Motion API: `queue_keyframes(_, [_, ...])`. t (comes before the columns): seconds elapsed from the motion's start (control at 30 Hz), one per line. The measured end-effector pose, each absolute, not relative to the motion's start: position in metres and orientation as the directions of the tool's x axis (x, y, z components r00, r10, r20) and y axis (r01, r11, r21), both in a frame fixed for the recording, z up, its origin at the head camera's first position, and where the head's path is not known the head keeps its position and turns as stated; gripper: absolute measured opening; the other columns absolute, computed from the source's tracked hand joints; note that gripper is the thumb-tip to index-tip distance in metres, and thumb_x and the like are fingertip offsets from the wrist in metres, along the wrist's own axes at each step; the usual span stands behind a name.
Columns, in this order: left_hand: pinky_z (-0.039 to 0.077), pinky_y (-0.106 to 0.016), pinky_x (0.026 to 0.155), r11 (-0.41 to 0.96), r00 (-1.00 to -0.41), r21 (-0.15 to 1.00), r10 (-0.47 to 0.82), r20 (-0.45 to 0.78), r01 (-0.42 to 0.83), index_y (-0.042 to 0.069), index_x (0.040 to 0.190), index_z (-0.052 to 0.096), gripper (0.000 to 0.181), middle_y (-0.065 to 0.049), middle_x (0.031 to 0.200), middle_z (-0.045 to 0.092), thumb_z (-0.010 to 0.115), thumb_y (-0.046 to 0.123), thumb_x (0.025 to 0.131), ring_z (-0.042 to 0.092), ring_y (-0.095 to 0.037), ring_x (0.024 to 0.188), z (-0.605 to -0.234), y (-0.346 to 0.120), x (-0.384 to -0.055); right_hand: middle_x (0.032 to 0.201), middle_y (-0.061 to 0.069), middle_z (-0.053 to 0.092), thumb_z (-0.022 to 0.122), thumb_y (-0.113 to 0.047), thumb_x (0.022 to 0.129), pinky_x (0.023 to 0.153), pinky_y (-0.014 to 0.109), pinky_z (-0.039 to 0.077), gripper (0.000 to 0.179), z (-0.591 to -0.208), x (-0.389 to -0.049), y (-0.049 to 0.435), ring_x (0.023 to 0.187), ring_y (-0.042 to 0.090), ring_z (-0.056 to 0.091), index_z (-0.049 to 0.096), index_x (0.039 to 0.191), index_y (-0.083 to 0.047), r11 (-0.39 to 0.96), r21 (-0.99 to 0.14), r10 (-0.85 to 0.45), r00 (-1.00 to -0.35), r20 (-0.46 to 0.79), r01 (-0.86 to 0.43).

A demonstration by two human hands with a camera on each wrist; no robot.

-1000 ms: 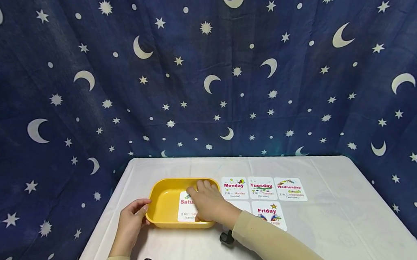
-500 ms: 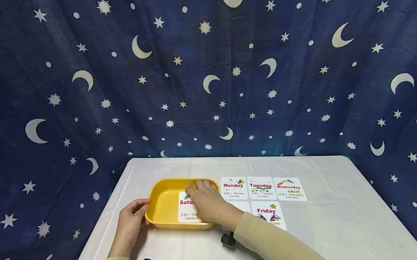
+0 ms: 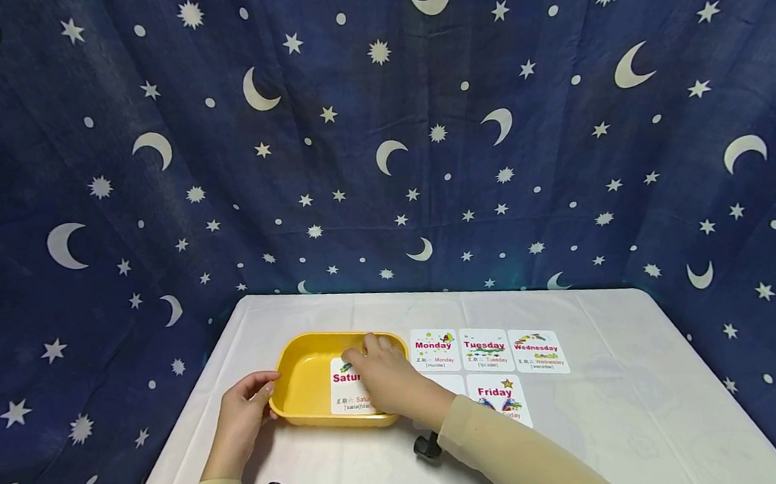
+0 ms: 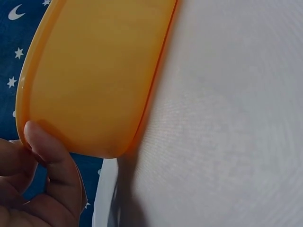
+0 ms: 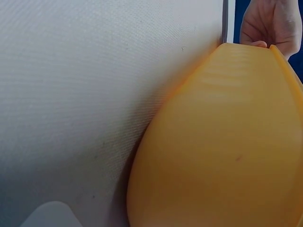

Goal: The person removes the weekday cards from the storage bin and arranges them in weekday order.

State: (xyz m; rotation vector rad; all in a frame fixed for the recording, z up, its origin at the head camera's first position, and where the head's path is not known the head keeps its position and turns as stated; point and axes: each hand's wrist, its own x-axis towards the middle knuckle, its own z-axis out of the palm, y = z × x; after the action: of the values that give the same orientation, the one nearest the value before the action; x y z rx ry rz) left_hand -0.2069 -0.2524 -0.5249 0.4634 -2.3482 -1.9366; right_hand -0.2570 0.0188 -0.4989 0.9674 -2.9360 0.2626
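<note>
A yellow plastic tray (image 3: 301, 389) sits toward the left of the table in the head view. My left hand (image 3: 239, 417) pinches its left end, and the thumb (image 4: 45, 142) lies on the rim in the left wrist view. Inside the tray's right half lies a white Saturday card (image 3: 347, 393). My right hand (image 3: 390, 378) reaches over the right wall into the tray and covers that card's right part. Its fingertips are hidden, so whether they grip the card cannot be seen. The right wrist view shows mostly the tray's outer wall (image 5: 213, 156).
To the tray's right lie a Monday card (image 3: 434, 351), a Tuesday card (image 3: 487, 350) and a Wednesday card (image 3: 537, 352). In front are a Friday card (image 3: 503, 396) and one (image 3: 448, 383) mostly hidden by my right forearm. A starry curtain (image 3: 327, 163) hangs behind the white table (image 3: 632, 390).
My right hand has shifted very slightly over the Saturday card, so a bit more of its print shows. My left hand keeps its hold on the tray.
</note>
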Motion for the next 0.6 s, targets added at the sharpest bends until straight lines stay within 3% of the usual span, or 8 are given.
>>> queue_keyframes(0.13, [0.057, -0.024, 0.061, 0.168, -0.953, 0.967, -0.266, -0.144, -0.192, -0.007, 0.133, 0.065, 0.027, -0.023, 0.129, 0.062, 0.055, 0.003, 0.111, 0.059, -0.015, 0.069, -0.5232, -0.2516, -0.2057, 0.113, 0.003, 0.052, 0.068, -0.008, 0.099, 0.085, 0.026, 0.043, 0.049, -0.4991, -0.2567, 0.0188, 0.093, 0.018, 0.044, 0.06, 0.145, -0.026, 0.781, -0.166, -0.593, -0.798, 0.105, -0.602])
queue_keyframes(0.6, [0.057, -0.024, 0.059, 0.177, -0.948, 0.963, -0.281, -0.147, -0.202, -0.006, 0.131, 0.067, 0.026, -0.018, 0.119, 0.062, 0.054, 0.002, 0.11, 0.058, -0.015, 0.067, -0.5209, -0.2504, -0.2056, 0.113, 0.0, 0.05, 0.076, 0.001, 0.091, 0.085, 0.022, 0.046, 0.058, -0.493, -0.2531, 0.0214, 0.099, 0.015, 0.047, 0.066, 0.141, -0.026, 0.78, -0.269, -0.564, -0.821, 0.087, -0.564])
